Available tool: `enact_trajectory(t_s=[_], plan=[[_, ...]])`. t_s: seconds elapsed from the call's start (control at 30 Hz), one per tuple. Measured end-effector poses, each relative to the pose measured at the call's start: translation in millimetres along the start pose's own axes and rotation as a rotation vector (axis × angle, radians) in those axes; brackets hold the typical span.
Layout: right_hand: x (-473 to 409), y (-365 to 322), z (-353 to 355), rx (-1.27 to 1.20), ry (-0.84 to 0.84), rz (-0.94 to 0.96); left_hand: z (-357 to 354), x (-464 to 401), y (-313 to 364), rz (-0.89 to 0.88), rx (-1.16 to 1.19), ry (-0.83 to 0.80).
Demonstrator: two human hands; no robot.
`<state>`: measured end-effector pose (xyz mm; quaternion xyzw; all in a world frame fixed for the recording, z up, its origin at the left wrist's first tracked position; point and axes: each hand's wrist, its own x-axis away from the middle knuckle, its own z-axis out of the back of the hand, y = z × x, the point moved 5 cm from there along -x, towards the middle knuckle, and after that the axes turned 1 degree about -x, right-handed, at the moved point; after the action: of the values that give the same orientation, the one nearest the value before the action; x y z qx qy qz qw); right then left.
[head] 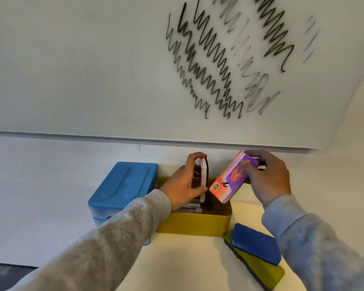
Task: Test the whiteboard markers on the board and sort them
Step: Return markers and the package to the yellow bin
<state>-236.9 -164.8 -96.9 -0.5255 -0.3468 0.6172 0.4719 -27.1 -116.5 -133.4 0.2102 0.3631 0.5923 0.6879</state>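
Fingers of the left hand (184, 181) curl round an upright eraser pack (203, 179) standing in the yellow box (194, 225). The right hand (267, 177) grips a tilted pink-and-purple marker box (231, 179) over the same box. A blue case (122, 185) sits left; two erasers (255, 253) lie on the counter (187, 265). Black scribbles (214, 66) cover the whiteboard (82, 70) above.

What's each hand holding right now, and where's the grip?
Left hand grips an upright flat eraser pack by its top and edge, in the yellow box. Right hand holds a pink-purple carton by its upper end.
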Motion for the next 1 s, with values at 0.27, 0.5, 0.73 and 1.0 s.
enact_trajectory(t_s=[0.27, 0.5, 0.73, 1.0], plan=[[-10.9, 22.8, -31.8, 0.234, 0.060, 0.119, -37.9, -21.5, -17.2, 0.016, -0.013, -0.055], [-9.2, 42.7, -49.3, 0.354, -0.055, 0.163, -46.3, -21.7, -23.8, -0.027, 0.011, -0.059], [-16.2, 51.3, -46.9, 0.359, -0.224, -0.011, -45.0, -20.8, -21.9, -0.045, -0.071, -0.061], [-16.9, 48.6, -43.9, 0.309, -0.442, -0.108, -49.2, -19.9, -22.7, -0.029, -0.157, -0.117]])
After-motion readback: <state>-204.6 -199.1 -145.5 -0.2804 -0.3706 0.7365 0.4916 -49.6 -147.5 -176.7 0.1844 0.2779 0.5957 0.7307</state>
